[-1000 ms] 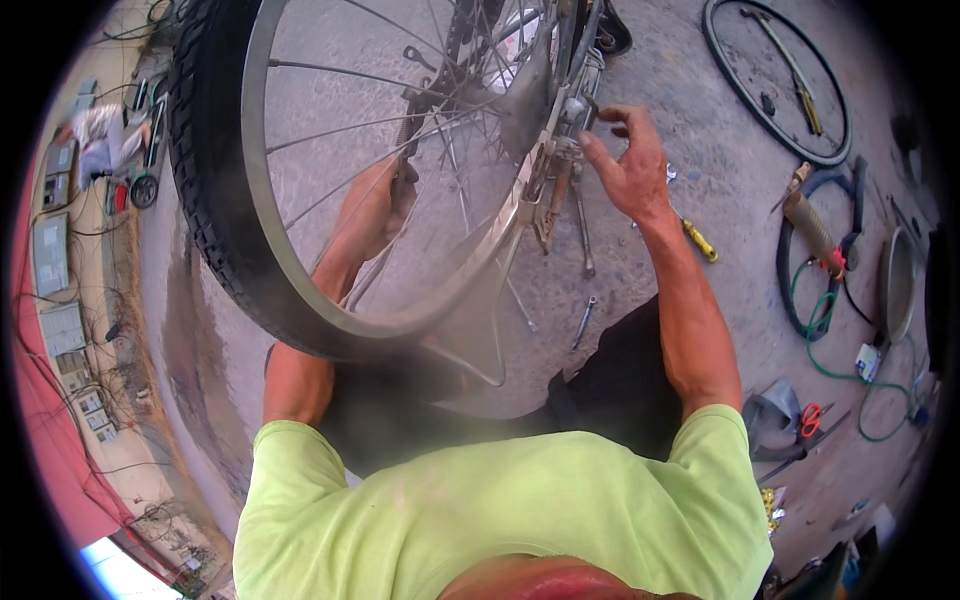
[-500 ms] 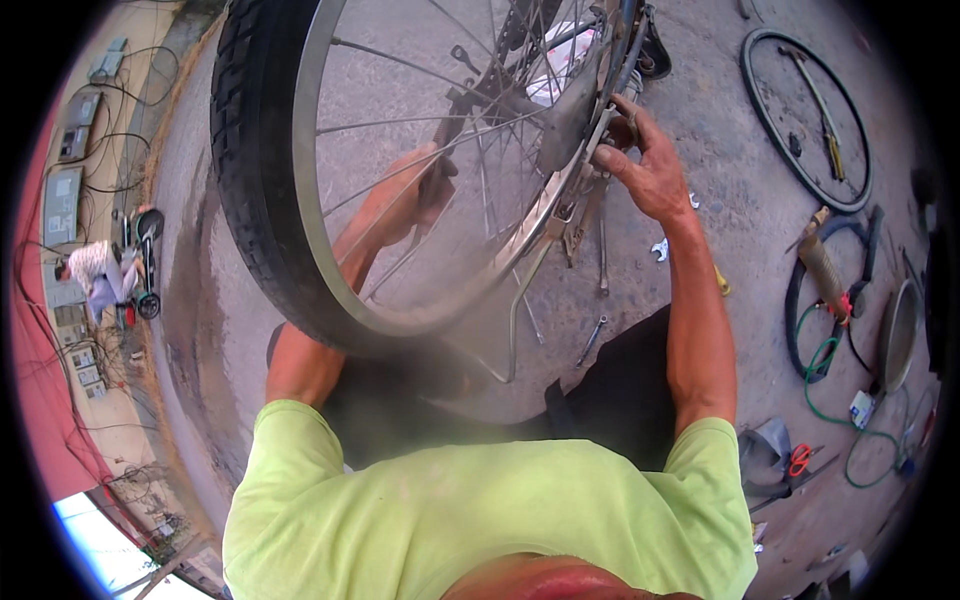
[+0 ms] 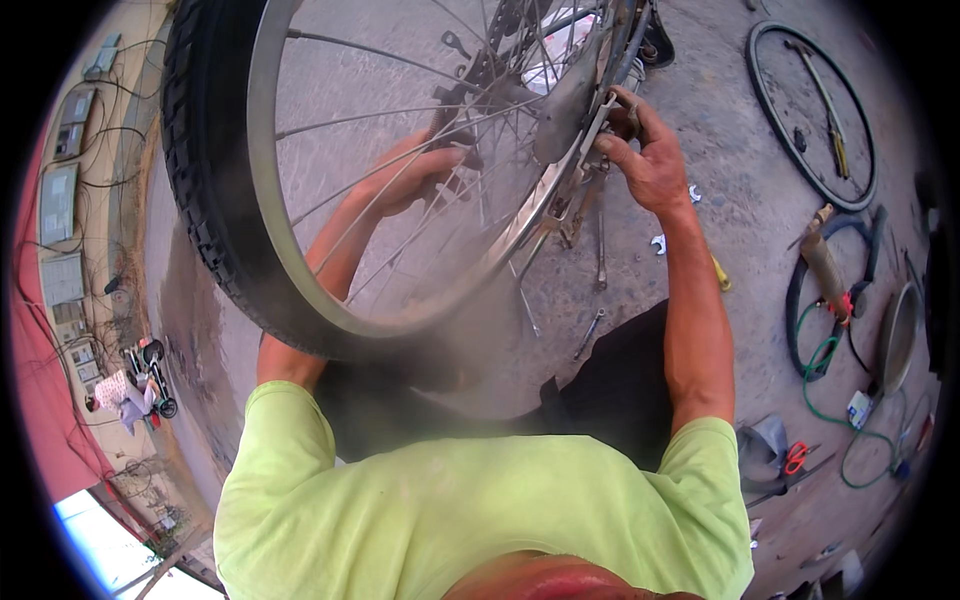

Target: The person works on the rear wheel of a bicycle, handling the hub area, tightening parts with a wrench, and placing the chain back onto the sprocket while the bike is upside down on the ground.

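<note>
A bicycle wheel [image 3: 262, 140] with a knobby black tyre stands in front of me, its silver rim and thin spokes filling the upper middle. Seen through the spokes, my left hand [image 3: 412, 178] has its fingers curled by dark metal parts near the hub; what they grip is hidden. On the wheel's other side, my right hand [image 3: 650, 160] is closed, thumb and fingers at a metal bar [image 3: 598, 125] of the bicycle. A dull grey metal piece [image 3: 562, 122] sits left of that hand. A hazy blur covers the lower rim.
Wrenches [image 3: 590, 333] lie on the ground before my knees. To the right are a loose tyre [image 3: 752, 85] around a hammer-like tool, a pump [image 3: 825, 270], a metal basin [image 3: 897, 338] and orange-handled scissors [image 3: 796, 458]. Far left, a person [image 3: 118, 392] is beside a scooter.
The wheel has shifted to the left. My left hand has moved slightly left and up, while my right hand stays nearly in place. The person and scooter appear lower in the picture.
</note>
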Demonstrator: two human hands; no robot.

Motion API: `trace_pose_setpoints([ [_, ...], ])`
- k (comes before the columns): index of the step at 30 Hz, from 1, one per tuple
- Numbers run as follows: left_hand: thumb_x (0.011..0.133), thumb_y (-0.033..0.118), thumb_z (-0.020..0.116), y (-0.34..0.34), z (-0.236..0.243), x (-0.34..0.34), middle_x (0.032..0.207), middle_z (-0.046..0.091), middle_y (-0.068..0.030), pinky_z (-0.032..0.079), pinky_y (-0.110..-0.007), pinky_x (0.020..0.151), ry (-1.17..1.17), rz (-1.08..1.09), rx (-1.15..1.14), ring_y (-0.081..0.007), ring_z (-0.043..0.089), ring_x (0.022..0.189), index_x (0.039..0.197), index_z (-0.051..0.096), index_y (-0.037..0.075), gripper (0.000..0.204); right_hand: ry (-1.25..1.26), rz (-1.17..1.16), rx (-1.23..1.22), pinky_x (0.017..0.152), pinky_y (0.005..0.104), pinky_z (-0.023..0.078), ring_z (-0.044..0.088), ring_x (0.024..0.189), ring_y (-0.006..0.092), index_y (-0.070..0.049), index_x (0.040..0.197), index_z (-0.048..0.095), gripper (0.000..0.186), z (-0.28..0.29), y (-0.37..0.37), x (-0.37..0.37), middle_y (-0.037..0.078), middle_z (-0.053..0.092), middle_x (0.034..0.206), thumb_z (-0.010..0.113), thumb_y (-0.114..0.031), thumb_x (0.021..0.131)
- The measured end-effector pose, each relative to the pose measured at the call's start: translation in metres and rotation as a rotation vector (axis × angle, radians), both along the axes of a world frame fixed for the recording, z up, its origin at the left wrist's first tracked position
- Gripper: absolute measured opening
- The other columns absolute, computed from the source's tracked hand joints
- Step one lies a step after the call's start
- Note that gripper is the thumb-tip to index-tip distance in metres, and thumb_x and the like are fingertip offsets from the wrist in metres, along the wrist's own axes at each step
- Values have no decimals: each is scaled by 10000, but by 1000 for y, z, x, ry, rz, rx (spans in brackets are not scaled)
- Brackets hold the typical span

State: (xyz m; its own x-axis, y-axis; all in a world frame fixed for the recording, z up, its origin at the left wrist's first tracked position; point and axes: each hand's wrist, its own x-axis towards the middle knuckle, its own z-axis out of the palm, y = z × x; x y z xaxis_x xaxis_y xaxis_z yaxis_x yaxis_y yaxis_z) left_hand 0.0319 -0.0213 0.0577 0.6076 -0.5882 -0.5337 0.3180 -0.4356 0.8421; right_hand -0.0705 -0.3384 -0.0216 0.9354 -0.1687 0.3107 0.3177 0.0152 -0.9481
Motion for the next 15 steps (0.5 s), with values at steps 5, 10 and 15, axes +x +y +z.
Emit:
trace_pose_setpoints([
  [5,896,359,752,-11,-28,1,1069,667,-104,496,-282,519,-69,75,-24,-161,669,827,1262,581,-12,549,2,-29,-107,826,272,511,601,907,96,-44,1384,579,618,-5,-4,1,31,686,1005,827,-197,839],
  [10,883,273,739,-25,-33,0,838,640,-56,422,-280,500,-200,207,137,-137,606,697,997,631,51,272,-2,-54,-128,834,273,513,603,907,91,-49,1367,595,605,-1,-4,4,28,690,1006,832,-199,832],
  [15,866,312,772,-34,-45,-16,730,611,-9,417,-289,508,-342,366,159,-123,546,586,868,627,64,287,-34,-44,-118,835,277,521,617,918,100,-42,1372,585,593,-4,-1,0,38,696,1015,815,-179,843],
])
